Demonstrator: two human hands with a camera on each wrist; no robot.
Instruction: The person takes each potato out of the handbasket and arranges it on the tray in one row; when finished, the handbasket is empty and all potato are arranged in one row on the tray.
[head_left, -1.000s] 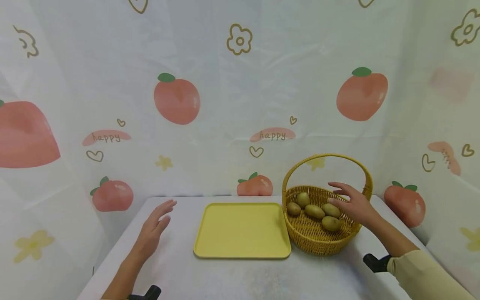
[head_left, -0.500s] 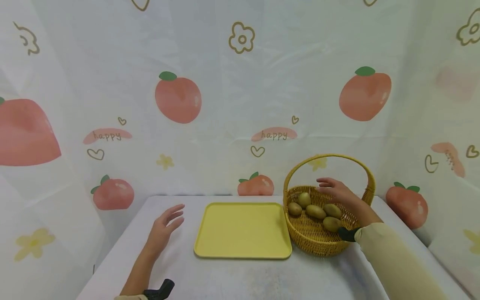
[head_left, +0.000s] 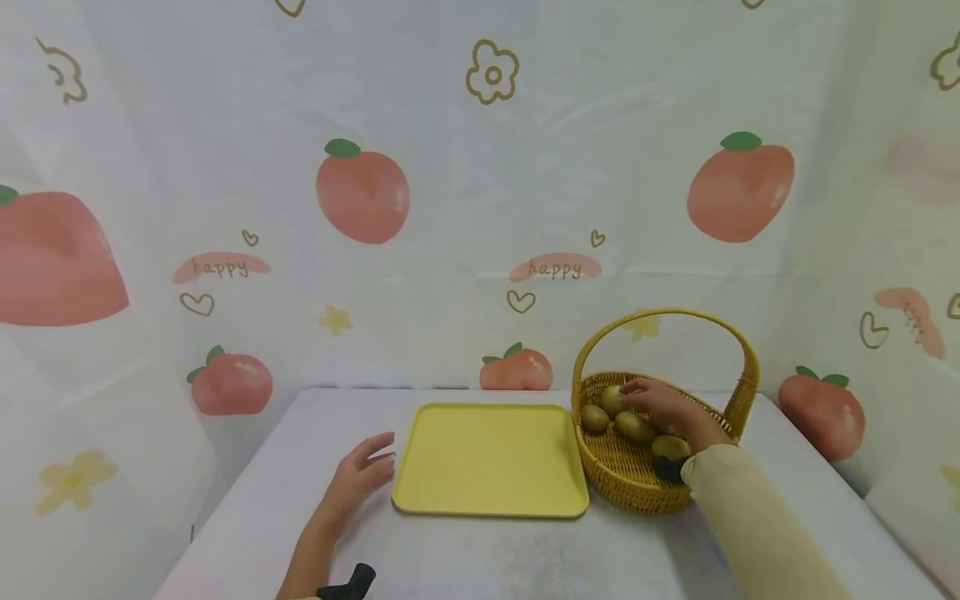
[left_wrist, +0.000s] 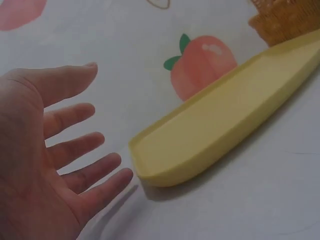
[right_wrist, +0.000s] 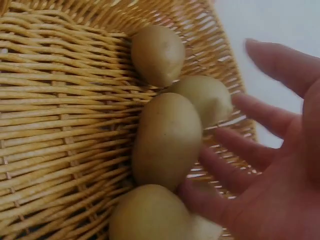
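Note:
A wicker basket (head_left: pixel 637 498) with a tall handle stands at the right of the table, holding several smooth, brownish potatoes (head_left: pixel 633 427). My right hand (head_left: pixel 667 408) reaches into it from the right, over the potatoes. In the right wrist view its spread fingers (right_wrist: pixel 245 147) come close beside an oblong potato (right_wrist: pixel 167 140) and a rounder one (right_wrist: pixel 210 100) behind it; nothing is gripped. My left hand (head_left: pixel 356 479) hovers at the left side of a yellow tray (head_left: pixel 491 458), thumb and fingers apart and holding nothing. In the left wrist view the fingertips are near the tray's corner (left_wrist: pixel 155 177).
The white table (head_left: pixel 480 558) carries the tray and the basket side by side. The basket's arched handle (head_left: pixel 667 312) rises over its opening, near the right forearm. A white curtain (head_left: pixel 442 333) printed with peaches hangs behind and at both sides.
My right hand has moved left and down into the basket, over the potatoes. The left hand has moved right and nearer, up to the tray's left side. Tray and basket stay put.

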